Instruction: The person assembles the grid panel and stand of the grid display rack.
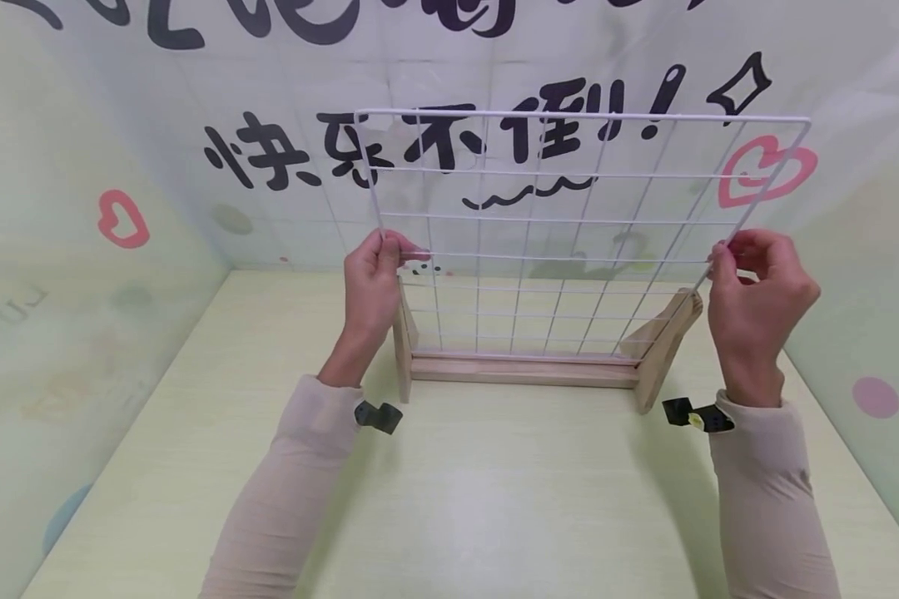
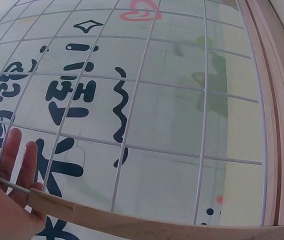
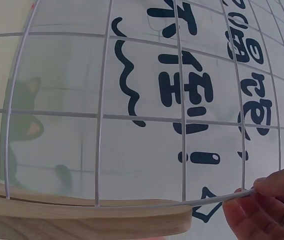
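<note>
A white wire grid panel (image 1: 520, 220) stands upright, leaning back, its lower edge along the bar of a wooden stand (image 1: 524, 372). My left hand (image 1: 374, 279) grips the panel's left edge wire just above the stand's left side piece (image 1: 403, 345). On the opposite edge, my right hand (image 1: 760, 291) pinches the wire between thumb and fingers, above the right side piece (image 1: 667, 349). In the right wrist view, the panel's edge wire runs along a groove in the wooden side piece (image 3: 87, 217). The left wrist view shows the panel's bottom wire beside the wooden bar (image 2: 282, 115).
The stand sits on a pale wood-grain table (image 1: 464, 491). Behind it hangs a light wall sheet (image 1: 270, 241) with large black characters and pink hearts; similar sheets rise at the left and right sides. Small black devices (image 1: 378, 416) are strapped at both wrists.
</note>
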A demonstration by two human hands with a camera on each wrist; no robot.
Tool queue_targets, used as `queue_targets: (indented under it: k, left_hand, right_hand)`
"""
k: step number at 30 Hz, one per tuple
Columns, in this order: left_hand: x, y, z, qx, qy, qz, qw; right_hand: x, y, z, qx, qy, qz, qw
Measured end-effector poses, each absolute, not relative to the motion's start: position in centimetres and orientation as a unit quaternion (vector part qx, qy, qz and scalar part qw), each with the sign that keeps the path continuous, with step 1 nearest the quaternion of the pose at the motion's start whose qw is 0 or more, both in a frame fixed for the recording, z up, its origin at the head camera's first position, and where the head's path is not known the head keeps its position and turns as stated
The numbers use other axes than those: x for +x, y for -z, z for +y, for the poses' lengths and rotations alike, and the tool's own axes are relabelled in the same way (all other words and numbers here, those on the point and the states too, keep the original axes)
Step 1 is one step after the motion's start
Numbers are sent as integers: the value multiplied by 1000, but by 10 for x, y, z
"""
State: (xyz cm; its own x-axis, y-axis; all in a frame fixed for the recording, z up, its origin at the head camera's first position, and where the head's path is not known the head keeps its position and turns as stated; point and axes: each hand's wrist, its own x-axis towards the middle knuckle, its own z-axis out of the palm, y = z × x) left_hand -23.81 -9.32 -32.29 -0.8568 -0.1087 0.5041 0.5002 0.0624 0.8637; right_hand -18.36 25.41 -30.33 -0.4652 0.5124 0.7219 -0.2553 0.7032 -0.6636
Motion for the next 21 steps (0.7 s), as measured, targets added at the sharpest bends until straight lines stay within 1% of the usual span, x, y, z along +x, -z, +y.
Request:
queue_targets:
  k: [21]
  left_hand:
    - [-235, 331, -96, -148, 638, -725, 214]
  right_hand:
    - [-187, 321, 264, -78, -377, -773, 504]
